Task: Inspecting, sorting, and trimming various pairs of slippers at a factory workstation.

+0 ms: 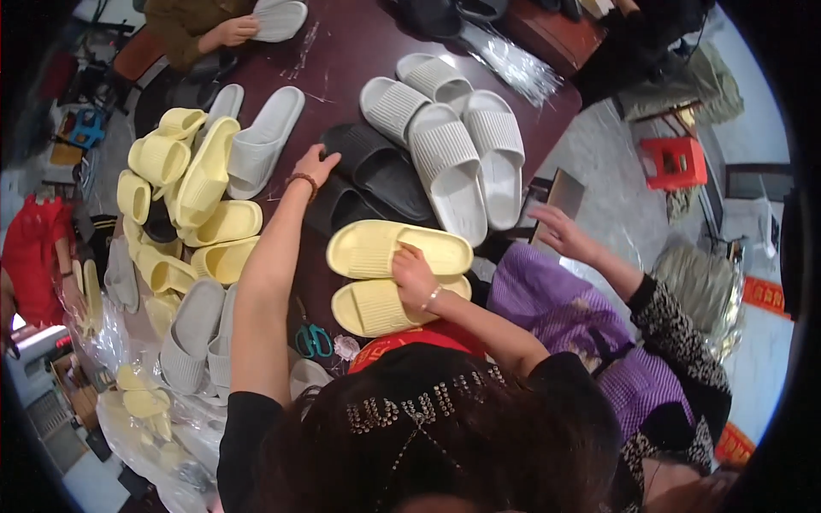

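My left hand (316,164), a beaded bracelet at its wrist, is closed at the edge of a black slipper (376,158); its fingertips are partly hidden. A second black slipper (351,205) lies beside it. Close in front of me are two yellow slippers side by side, the farther yellow slipper (355,248) and the nearer yellow slipper (368,309). Between them my right hand (414,278) is closed, with its fingers on the inner edge of the farther one. Just beyond, several light grey slippers (445,141) stand in pairs.
Yellow slippers (205,175) and grey slippers (265,141) crowd the left of the dark table (329,51). Teal-handled scissors (313,340) lie near me. A co-worker's hand (564,231) is at right; another person's hand (235,32) holds a grey slipper across the table. Clear plastic (513,64) lies far right.
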The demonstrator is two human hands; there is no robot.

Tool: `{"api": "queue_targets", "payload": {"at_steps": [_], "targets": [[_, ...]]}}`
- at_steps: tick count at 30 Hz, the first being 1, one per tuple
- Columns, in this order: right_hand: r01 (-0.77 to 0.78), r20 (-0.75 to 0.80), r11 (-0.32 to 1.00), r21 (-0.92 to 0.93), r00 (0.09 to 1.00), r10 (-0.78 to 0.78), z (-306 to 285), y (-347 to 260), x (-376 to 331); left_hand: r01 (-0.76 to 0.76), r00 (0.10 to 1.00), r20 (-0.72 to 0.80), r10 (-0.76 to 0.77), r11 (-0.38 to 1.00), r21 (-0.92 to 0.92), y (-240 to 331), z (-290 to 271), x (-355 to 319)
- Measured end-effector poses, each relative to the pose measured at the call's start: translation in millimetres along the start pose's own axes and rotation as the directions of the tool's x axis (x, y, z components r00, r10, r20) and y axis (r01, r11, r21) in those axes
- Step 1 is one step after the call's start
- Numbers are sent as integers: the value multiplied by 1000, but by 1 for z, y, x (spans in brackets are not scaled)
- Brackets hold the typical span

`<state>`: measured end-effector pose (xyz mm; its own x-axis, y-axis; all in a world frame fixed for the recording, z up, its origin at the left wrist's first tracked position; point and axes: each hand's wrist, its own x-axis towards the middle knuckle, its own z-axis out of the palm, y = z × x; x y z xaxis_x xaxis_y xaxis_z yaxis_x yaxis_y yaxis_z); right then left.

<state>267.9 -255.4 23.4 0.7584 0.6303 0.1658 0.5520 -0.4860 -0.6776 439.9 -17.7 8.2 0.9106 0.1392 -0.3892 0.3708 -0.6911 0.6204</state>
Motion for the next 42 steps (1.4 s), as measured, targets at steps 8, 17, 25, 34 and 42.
{"api": "queue_targets", "payload": {"at_steps": [8,17,25,34,42], "targets": [[50,-149,994,-99,987,-65,59,-22,20,-270,963,6,269,962,37,77,-12,-53],[45,-150,989,-140,987,-66,48,-14,-6,-361,854,-241,462,858,365,26,3,-111],[53,-284,977,-209,952,-113,57,-2,-55,-129,951,-234,203,946,298,-23,12,-103],[-75,-390,955,-288,920,-45,32,-9,-85,-31,979,-165,122,882,470,16,7,-105],[-237,-380,909,-344,920,96,27,-6,-86,-24,999,-11,35,862,506,39,8,-94]]}}
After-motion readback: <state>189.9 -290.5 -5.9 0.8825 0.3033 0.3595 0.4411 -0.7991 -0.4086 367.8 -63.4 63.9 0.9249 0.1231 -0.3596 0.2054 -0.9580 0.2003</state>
